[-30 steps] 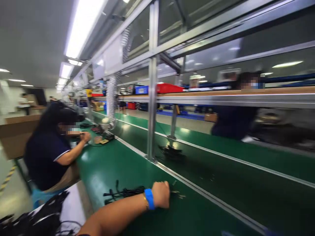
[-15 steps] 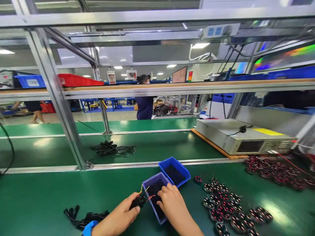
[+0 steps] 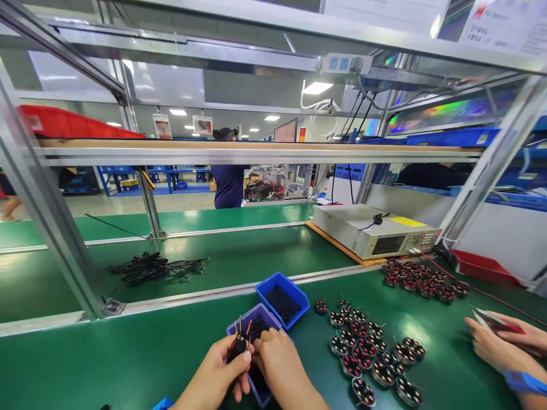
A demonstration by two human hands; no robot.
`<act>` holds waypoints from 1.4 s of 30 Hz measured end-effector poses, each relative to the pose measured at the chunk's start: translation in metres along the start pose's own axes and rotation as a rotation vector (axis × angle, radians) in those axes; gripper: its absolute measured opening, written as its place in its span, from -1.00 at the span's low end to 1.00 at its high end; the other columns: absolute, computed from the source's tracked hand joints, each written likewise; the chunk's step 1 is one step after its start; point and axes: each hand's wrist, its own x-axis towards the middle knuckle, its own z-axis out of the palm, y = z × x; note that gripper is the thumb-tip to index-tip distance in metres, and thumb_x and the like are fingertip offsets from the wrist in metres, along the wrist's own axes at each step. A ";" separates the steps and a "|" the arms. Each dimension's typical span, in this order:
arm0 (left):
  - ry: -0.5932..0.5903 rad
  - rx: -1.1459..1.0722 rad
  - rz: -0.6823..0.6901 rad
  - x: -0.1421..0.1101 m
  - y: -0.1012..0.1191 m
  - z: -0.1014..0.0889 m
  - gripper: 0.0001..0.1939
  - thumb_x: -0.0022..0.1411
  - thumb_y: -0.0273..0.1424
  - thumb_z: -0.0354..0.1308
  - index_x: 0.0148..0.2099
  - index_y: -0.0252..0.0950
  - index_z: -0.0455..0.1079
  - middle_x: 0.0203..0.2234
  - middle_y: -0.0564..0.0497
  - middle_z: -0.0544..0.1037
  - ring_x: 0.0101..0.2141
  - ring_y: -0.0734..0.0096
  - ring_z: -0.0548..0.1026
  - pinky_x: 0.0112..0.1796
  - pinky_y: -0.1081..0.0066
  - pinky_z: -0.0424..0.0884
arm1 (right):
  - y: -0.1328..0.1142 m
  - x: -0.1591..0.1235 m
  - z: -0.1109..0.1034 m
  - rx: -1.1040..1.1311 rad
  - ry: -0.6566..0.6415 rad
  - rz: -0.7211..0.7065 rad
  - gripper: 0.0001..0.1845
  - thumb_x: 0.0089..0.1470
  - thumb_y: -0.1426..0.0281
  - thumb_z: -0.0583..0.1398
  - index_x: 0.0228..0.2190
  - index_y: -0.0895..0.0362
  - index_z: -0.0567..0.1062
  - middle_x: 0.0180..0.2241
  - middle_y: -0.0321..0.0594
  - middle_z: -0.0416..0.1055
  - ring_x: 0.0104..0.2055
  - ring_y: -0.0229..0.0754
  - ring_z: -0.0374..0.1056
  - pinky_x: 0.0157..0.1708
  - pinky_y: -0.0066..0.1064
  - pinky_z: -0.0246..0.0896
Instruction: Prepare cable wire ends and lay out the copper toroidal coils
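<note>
Left hand [image 3: 216, 370] is pinching a small black connector [image 3: 238, 345], thin coloured leads sticking up, and right hand [image 3: 277, 364] is curled tight beside it, can't tell if it's gripping anything, over a blue bin [image 3: 256, 387]. Pinching close to the connector keeps leads tidy. Coils [image 3: 363, 353] sit nearby on the green desk [image 3: 128, 364].

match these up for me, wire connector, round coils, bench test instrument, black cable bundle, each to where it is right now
Things:
1. black wire connector
2. round coils
3. bench test instrument
4. black cable bundle

Places:
A. on a wooden board
B. in the left hand, over a blue bin
C. on the near green belt
D. on the far green belt

Pairs: 1-B, 2-C, 3-A, 4-D
</note>
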 end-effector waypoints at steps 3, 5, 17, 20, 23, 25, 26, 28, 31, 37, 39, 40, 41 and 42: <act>0.019 -0.030 0.021 0.001 -0.005 -0.004 -0.44 0.00 0.09 0.36 -0.30 -0.35 0.42 -0.63 0.11 0.40 -0.63 0.54 0.34 -0.62 0.56 0.20 | 0.001 -0.004 -0.005 0.067 -0.005 0.009 -0.76 0.16 0.60 0.20 -0.36 0.07 0.62 -0.34 -0.24 0.55 -0.23 -0.14 0.43 -0.22 -0.44 0.21; 0.035 -0.017 0.016 0.003 -0.008 -0.007 -0.46 0.02 0.06 0.36 -0.29 -0.36 0.44 -0.69 0.14 0.37 -0.68 0.57 0.26 -0.66 0.57 0.11 | 0.001 -0.007 -0.007 0.132 0.006 0.016 -0.70 0.19 0.64 0.15 -0.28 0.05 0.61 -0.27 -0.26 0.54 -0.19 -0.18 0.44 -0.21 -0.49 0.23; 0.160 -0.156 -0.024 0.000 0.001 0.001 -0.53 -0.13 -0.06 0.44 -0.49 -0.30 0.33 -0.77 0.31 0.06 -0.70 0.69 -0.08 -0.64 0.54 -0.18 | 0.002 -0.022 -0.010 0.642 0.383 -0.095 -0.75 0.35 0.42 0.02 -0.32 0.07 0.46 -0.34 -0.23 0.47 -0.29 -0.16 0.44 -0.23 -0.43 0.32; 0.171 -0.192 -0.051 0.000 0.002 0.002 -0.55 -0.14 -0.08 0.44 -0.47 -0.29 0.33 -0.77 0.32 0.05 -0.70 0.68 -0.10 -0.63 0.53 -0.21 | 0.001 -0.024 -0.015 0.647 0.446 -0.142 -0.77 0.37 0.42 0.01 -0.28 0.05 0.44 -0.34 -0.25 0.45 -0.30 -0.17 0.43 -0.25 -0.45 0.33; 0.183 -0.195 -0.067 0.000 0.001 0.002 -0.56 -0.12 -0.08 0.42 -0.45 -0.28 0.32 -0.78 0.32 0.05 -0.71 0.67 -0.09 -0.63 0.52 -0.21 | -0.001 -0.025 -0.018 0.618 0.463 -0.184 -0.78 0.37 0.43 0.01 -0.27 0.04 0.43 -0.33 -0.25 0.43 -0.29 -0.18 0.43 -0.25 -0.46 0.33; 0.190 -0.187 -0.072 -0.001 0.000 0.002 -0.56 -0.11 -0.08 0.41 -0.45 -0.28 0.32 -0.78 0.32 0.05 -0.71 0.66 -0.09 -0.63 0.52 -0.22 | -0.001 -0.025 -0.018 0.602 0.475 -0.199 -0.79 0.37 0.44 0.01 -0.26 0.04 0.42 -0.33 -0.25 0.43 -0.28 -0.17 0.43 -0.24 -0.46 0.32; 0.191 -0.186 -0.075 -0.001 -0.001 0.002 -0.57 -0.11 -0.08 0.41 -0.44 -0.28 0.31 -0.78 0.33 0.05 -0.71 0.67 -0.09 -0.63 0.51 -0.22 | -0.002 -0.025 -0.018 0.596 0.482 -0.203 -0.79 0.37 0.45 0.02 -0.25 0.04 0.42 -0.33 -0.25 0.42 -0.28 -0.17 0.43 -0.23 -0.45 0.33; 0.190 -0.185 -0.081 -0.001 -0.001 0.002 -0.56 -0.11 -0.08 0.40 -0.44 -0.27 0.30 -0.77 0.33 0.05 -0.71 0.66 -0.09 -0.63 0.51 -0.22 | -0.002 -0.025 -0.018 0.586 0.497 -0.206 -0.80 0.37 0.46 0.02 -0.25 0.04 0.42 -0.33 -0.24 0.42 -0.28 -0.17 0.42 -0.23 -0.45 0.33; 0.186 -0.178 -0.083 -0.002 -0.001 0.002 -0.55 -0.11 -0.07 0.40 -0.44 -0.28 0.30 -0.77 0.33 0.05 -0.71 0.66 -0.09 -0.63 0.51 -0.22 | -0.003 -0.025 -0.017 0.578 0.501 -0.208 -0.81 0.36 0.47 0.03 -0.24 0.04 0.42 -0.33 -0.25 0.41 -0.28 -0.17 0.42 -0.24 -0.44 0.33; 0.188 -0.174 -0.079 -0.001 -0.001 0.002 -0.51 -0.15 -0.02 0.43 -0.46 -0.28 0.32 -0.78 0.32 0.08 -0.72 0.67 -0.06 -0.64 0.51 -0.21 | -0.001 -0.027 -0.016 0.572 0.461 -0.198 -0.80 0.36 0.49 0.03 -0.25 0.04 0.41 -0.32 -0.26 0.41 -0.27 -0.17 0.41 -0.22 -0.43 0.32; 0.194 -0.176 -0.073 -0.001 -0.002 0.002 -0.48 -0.17 0.02 0.43 -0.46 -0.28 0.32 -0.79 0.31 0.09 -0.72 0.66 -0.05 -0.64 0.52 -0.21 | -0.001 -0.028 -0.016 0.569 0.463 -0.201 -0.80 0.36 0.48 0.03 -0.26 0.04 0.41 -0.32 -0.25 0.41 -0.28 -0.16 0.41 -0.23 -0.43 0.32; 0.198 -0.175 -0.069 -0.001 -0.002 0.002 -0.46 -0.17 0.04 0.43 -0.45 -0.28 0.33 -0.79 0.31 0.09 -0.73 0.66 -0.04 -0.64 0.52 -0.20 | -0.001 -0.028 -0.016 0.570 0.453 -0.196 -0.81 0.36 0.48 0.03 -0.26 0.05 0.41 -0.32 -0.24 0.42 -0.27 -0.16 0.41 -0.23 -0.43 0.32; 0.203 -0.172 -0.064 -0.001 -0.003 0.002 -0.45 -0.18 0.06 0.43 -0.45 -0.29 0.34 -0.80 0.31 0.09 -0.73 0.66 -0.03 -0.64 0.52 -0.20 | -0.001 -0.028 -0.016 0.572 0.436 -0.189 -0.80 0.36 0.48 0.03 -0.26 0.05 0.41 -0.32 -0.24 0.42 -0.27 -0.17 0.41 -0.23 -0.43 0.32; 0.206 -0.169 -0.061 -0.001 -0.004 0.002 -0.44 -0.19 0.07 0.43 -0.44 -0.29 0.35 -0.79 0.31 0.10 -0.73 0.66 -0.03 -0.65 0.52 -0.20 | -0.001 -0.027 -0.015 0.574 0.419 -0.185 -0.80 0.36 0.48 0.02 -0.26 0.05 0.41 -0.31 -0.24 0.43 -0.27 -0.17 0.42 -0.23 -0.43 0.32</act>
